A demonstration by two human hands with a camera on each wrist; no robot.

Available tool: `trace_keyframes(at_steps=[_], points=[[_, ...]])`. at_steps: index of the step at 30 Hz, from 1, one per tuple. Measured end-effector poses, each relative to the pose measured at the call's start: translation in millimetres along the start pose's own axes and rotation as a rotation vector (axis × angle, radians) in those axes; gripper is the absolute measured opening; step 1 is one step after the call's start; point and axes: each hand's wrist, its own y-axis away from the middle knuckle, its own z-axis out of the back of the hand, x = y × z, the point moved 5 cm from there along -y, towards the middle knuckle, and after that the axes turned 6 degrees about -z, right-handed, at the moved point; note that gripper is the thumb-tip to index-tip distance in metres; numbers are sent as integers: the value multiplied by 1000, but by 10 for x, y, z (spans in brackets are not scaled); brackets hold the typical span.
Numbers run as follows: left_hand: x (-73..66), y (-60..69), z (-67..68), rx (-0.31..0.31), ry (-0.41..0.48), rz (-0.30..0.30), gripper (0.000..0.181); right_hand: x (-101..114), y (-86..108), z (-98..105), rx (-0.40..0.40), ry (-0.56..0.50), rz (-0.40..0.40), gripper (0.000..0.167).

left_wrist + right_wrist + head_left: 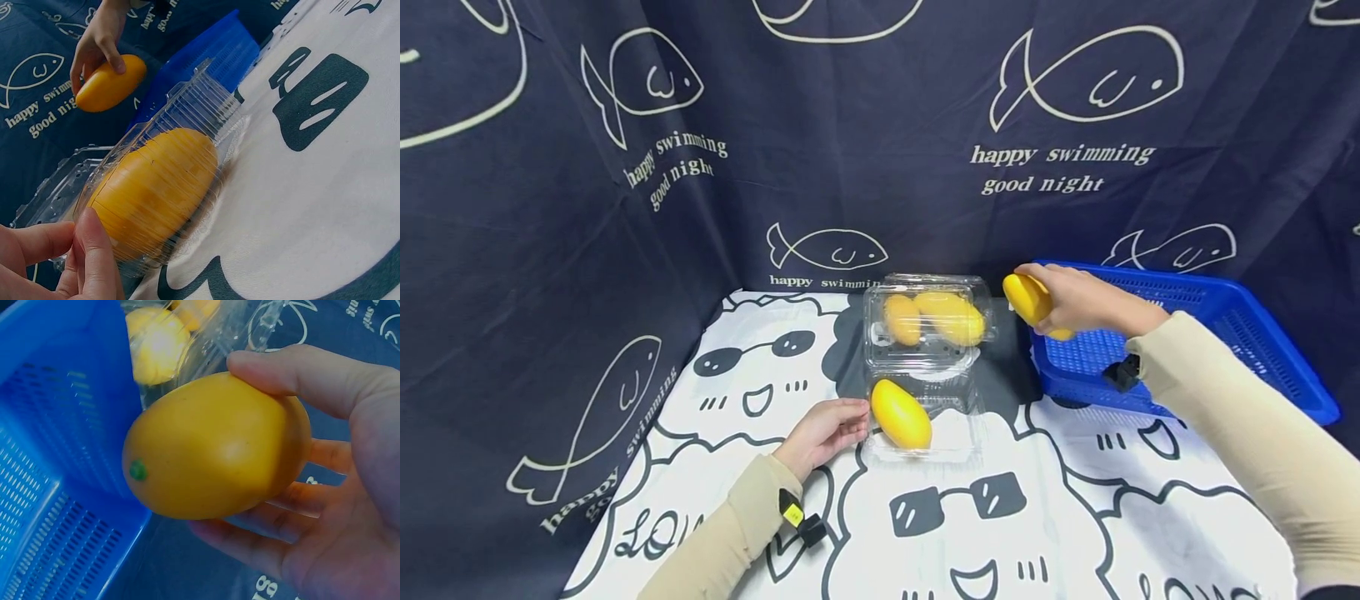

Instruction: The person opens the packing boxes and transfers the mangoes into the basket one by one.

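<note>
"One mango (219, 447) gripped in right fingers (244, 542) — where?"
"Raised near the basket (1075, 392). Best lowered slowly into the clear box (215, 103), beside the other mango (901, 415)."
"And with left fingers (99, 256)?"
"Pinching the box's edge — lightly, ideally."

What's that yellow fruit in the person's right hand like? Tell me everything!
The fruit is oval, yellow-orange and mango-like, with smooth, slightly glossy skin and a small green spot at one end. The right hand grips it aloft, tilted in the head view, near the left end of the blue basket but apart from it. Its inside cannot be seen.
</note>
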Motion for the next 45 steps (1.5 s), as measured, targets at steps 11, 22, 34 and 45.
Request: trace_keyframes(at_steps=[11,22,34,45], points=[[-54,-30,11,-13,2,9,30,-144,-102,142,-59,-9,-22,86],[-46,-15,5,8,2,-5,30,-432,-184,150,-96,-70,-87,85],[-25,15,-4,-2,3,16,30,-730,-266,62,-99,-80,-117,80],[1,-3,12,-9,3,15,29,-958,-340,-94,-30,-32,-157,78]])
